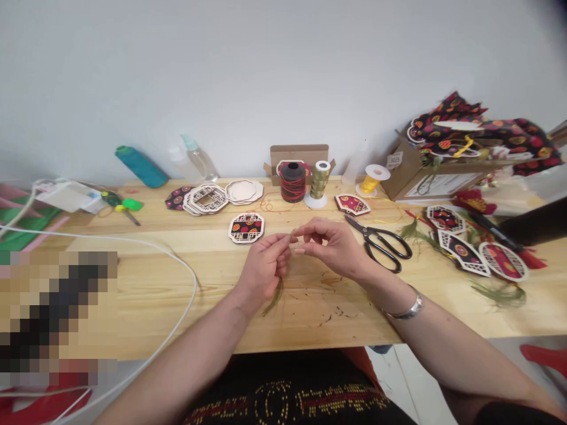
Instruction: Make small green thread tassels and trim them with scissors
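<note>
Where visible, threads [274,297] aslant, down-left.

Left hand [264,264] has a green tassel [274,298] pinched over the wooden surface [177,319], right hand [330,243] right up beside it, can't tell its grip. Black scissors [387,245] lie near the right wrist, patterned octagon [247,228] near the left hand, thread spools [293,184] behind.
</note>
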`<action>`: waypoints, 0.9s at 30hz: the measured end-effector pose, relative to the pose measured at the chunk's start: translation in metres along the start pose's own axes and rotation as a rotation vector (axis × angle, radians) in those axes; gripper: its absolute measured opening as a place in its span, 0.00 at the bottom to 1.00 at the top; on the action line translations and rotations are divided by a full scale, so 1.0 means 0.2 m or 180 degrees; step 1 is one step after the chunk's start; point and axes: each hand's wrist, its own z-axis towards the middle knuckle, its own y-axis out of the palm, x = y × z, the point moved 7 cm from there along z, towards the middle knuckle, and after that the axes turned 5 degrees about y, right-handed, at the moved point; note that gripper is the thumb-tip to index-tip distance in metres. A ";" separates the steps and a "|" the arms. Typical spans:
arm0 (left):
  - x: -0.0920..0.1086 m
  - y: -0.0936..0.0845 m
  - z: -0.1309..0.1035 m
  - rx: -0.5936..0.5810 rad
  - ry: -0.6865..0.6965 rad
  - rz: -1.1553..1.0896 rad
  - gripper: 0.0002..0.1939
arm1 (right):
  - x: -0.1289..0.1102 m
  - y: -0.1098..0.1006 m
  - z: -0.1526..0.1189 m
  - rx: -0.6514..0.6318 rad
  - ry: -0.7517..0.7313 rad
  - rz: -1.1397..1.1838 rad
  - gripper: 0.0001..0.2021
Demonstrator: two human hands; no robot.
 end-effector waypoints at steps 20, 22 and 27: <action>0.00 0.00 -0.01 0.0072 0.0101 0.0239 0.10 | -0.12 0.02 -0.05 -0.0488 -0.0863 -0.0372 0.03; 0.00 -0.01 -0.01 0.0086 0.0137 0.0203 0.11 | -0.16 0.06 -0.07 -0.1037 -0.1062 -0.0406 0.03; -0.01 -0.02 0.00 0.0021 0.0157 0.0205 0.10 | -0.12 0.09 -0.06 -0.1222 -0.0794 -0.0071 0.02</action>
